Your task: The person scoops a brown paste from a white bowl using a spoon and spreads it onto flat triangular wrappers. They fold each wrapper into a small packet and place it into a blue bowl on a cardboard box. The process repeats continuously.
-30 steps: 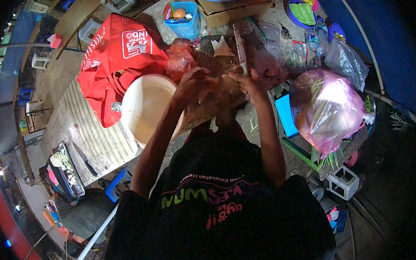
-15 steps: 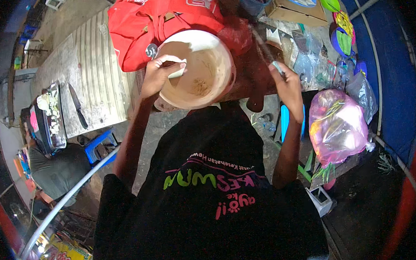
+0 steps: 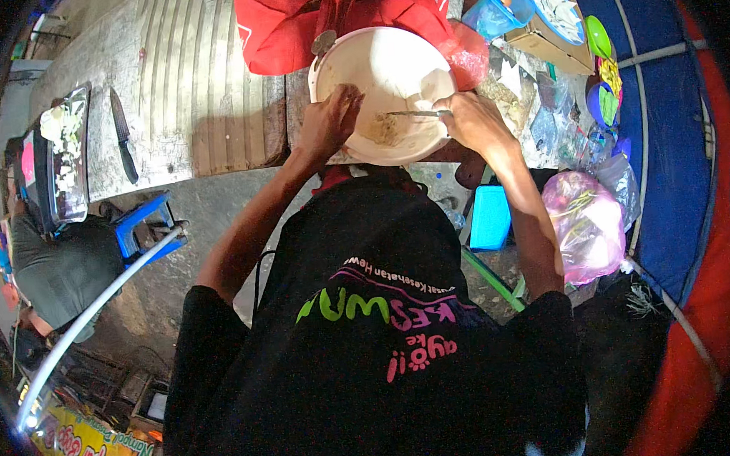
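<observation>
- Two hands are working above the bowl (image 3: 387, 47) at the upper centre of the frame, the left hand (image 3: 329, 126) over its left side, the right hand (image 3: 474, 121) at its right edge.
- The right grip is pinching the knife (image 3: 408, 114) by its handle end; the blade is pointing leftward over the bowl.
- The left fingers are curling inward; whether that grip is pressing shut on something, I cannot tell.
- A brown patch (image 3: 382, 129) is marking the bowl's inside, below the blade.
- The red bag (image 3: 284, 28) is lying just beyond the bowl, at the top of the frame.
- At the upper left, a black-handled knife (image 3: 125, 138) is resting on the worktop (image 3: 205, 79), near a tray (image 3: 71, 202) that is holding pale pieces (image 3: 60, 134).
- At the upper right, a blue tub (image 3: 494, 21) is standing beside a box (image 3: 548, 51).
- A pink bag (image 3: 586, 227) is sitting at the right.
</observation>
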Action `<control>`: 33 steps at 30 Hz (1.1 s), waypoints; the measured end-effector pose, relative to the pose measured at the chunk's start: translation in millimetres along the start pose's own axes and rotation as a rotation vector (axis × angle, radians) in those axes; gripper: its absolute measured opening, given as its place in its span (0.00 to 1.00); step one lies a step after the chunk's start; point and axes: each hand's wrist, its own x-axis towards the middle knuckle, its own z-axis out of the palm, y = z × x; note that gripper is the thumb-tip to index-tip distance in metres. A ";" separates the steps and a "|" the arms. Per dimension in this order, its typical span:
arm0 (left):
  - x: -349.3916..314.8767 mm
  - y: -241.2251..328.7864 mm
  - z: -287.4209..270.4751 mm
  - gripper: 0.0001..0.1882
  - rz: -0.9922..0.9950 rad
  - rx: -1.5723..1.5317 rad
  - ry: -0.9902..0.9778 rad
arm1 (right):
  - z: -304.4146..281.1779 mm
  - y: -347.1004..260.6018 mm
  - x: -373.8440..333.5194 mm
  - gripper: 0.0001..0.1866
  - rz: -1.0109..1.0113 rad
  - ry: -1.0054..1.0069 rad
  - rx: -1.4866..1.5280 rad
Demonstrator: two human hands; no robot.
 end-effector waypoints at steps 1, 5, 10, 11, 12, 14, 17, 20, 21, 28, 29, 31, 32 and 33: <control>0.2 0.2 0.0 0.09 -0.050 0.013 0.004 | -2.7 1.6 1.0 0.15 -0.017 -0.020 -0.021; -0.2 4.8 -1.4 0.09 -0.149 0.030 0.059 | -4.2 11.0 11.1 0.18 0.055 -0.213 0.082; 2.3 13.4 -0.4 0.09 -0.212 0.092 0.072 | 8.4 28.2 25.3 0.19 0.041 -0.374 0.251; 2.5 14.7 -0.6 0.09 -0.218 0.078 0.078 | 10.6 30.9 26.2 0.19 0.053 -0.392 0.318; 3.0 15.8 -0.7 0.09 -0.219 0.057 0.087 | 12.6 32.0 29.7 0.19 0.048 -0.447 0.328; 2.9 16.5 -1.5 0.10 -0.222 0.070 0.075 | 16.1 32.4 29.9 0.19 0.138 -0.500 0.426; 1.5 15.7 0.5 0.10 -0.210 0.061 0.089 | 24.3 24.7 25.6 0.17 0.207 -0.477 0.591; 0.7 10.4 3.0 0.12 -0.153 0.056 0.116 | 35.2 13.5 18.1 0.18 0.135 -0.396 0.736; 0.5 8.5 4.1 0.12 -0.110 0.051 0.142 | 37.0 12.4 14.2 0.18 0.167 -0.384 0.785; 20.4 5.4 -7.0 0.20 -0.562 -0.909 0.337 | 30.7 20.8 -26.5 0.21 0.138 -0.193 1.185; 25.0 5.5 -13.7 0.17 -0.586 -0.982 0.318 | 29.5 22.5 -36.5 0.21 0.172 -0.142 1.182; 31.5 10.6 -22.1 0.15 -0.690 -1.054 0.243 | 27.1 23.5 -53.1 0.20 0.208 -0.048 1.201; 34.8 13.8 -24.6 0.14 -0.763 -1.068 0.195 | 26.3 23.2 -60.2 0.20 0.183 -0.006 1.233; 37.0 17.7 -26.3 0.14 -0.792 -1.093 0.145 | 25.7 22.2 -67.2 0.19 0.160 0.032 1.265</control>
